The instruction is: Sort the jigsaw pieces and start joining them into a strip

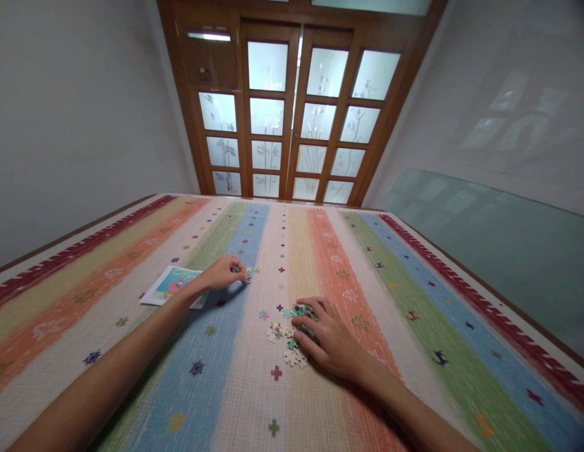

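My left hand (226, 272) is closed in a pinch on a small jigsaw puzzle piece (248, 274) at its fingertips, over the blue stripe of the cloth. A greenish-yellow puzzle piece lies just beyond those fingertips. My right hand (323, 331) has its fingers apart and curved over a loose pile of puzzle pieces (294, 356), hiding part of it. Some pieces there show teal and coloured print, others a pale plain side. One pink and teal piece (263, 314) lies apart, to the pile's left. Beneath my left forearm is a picture card (172, 285) with a pink cartoon figure, partly covered.
A striped, patterned cloth (273, 402) covers the table, reaching nearly to its edges. Wooden doors with frosted panes (292, 125) stand beyond the far edge. White walls rise on both sides, and a pale green panel (489, 232) stands at the right.
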`<control>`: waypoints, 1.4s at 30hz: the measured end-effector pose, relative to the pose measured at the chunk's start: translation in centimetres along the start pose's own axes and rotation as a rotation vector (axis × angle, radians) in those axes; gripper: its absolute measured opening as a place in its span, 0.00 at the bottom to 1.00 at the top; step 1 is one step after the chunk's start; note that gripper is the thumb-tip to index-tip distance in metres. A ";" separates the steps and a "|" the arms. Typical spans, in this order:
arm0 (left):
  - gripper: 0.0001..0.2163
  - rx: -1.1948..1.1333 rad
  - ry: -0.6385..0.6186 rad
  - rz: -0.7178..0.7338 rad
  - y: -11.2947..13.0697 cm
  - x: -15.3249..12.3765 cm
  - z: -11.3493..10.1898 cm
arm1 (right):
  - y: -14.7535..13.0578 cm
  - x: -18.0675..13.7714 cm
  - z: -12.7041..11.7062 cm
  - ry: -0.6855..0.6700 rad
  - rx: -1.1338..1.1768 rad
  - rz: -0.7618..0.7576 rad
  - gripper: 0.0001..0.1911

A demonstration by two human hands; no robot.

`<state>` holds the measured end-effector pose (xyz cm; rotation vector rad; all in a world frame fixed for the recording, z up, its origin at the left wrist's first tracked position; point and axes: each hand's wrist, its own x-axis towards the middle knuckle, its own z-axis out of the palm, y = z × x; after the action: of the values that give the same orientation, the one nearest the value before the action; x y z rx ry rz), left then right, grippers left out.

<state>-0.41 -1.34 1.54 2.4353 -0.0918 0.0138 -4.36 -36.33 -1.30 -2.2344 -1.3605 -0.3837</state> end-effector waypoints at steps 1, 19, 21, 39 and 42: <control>0.10 0.003 -0.015 -0.016 -0.3 0.2 -0.2 | 0.0 0.0 0.0 -0.002 -0.002 -0.002 0.08; 0.05 0.148 0.047 0.029 -0.5 1.0 1.3 | 0.2 -0.1 0.2 0.004 0.020 -0.003 0.09; 0.05 0.168 0.092 0.040 -0.4 0.8 1.5 | 0.2 -0.1 0.2 0.005 0.025 0.000 0.09; 0.02 0.004 -0.163 0.518 8.6 -10.3 8.6 | -0.5 0.1 -2.0 -0.182 0.215 -0.112 0.10; 0.05 0.094 -0.152 0.566 8.5 -10.7 9.4 | -0.5 0.1 -2.2 -0.186 0.224 -0.113 0.12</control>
<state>-11.78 -13.24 -0.51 2.4195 -0.8601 0.0881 -4.70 -37.25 0.71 -2.0546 -1.5475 -0.0569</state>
